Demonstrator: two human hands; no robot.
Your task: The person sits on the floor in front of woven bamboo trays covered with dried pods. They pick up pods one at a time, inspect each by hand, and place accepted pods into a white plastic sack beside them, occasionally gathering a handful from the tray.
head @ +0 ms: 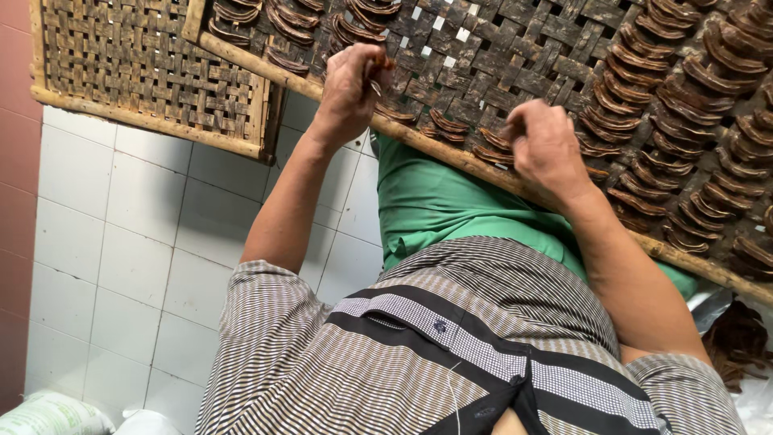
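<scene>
Resting under both hands (451, 113), curved brown strips (684, 89) on woven tray (531, 48)

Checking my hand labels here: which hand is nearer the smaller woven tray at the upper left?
Left. The left hand is over the big tray's edge, just right of the smaller tray. The right hand rests farther right among curved brown pieces.

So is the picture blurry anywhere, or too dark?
Head view: even, soft daylight, no glare; the left hand looks slightly smeared at its fingertips, the right hand sharper; the dark woven bamboo tray and curved brown strips stay clear, shadows faint.
</scene>
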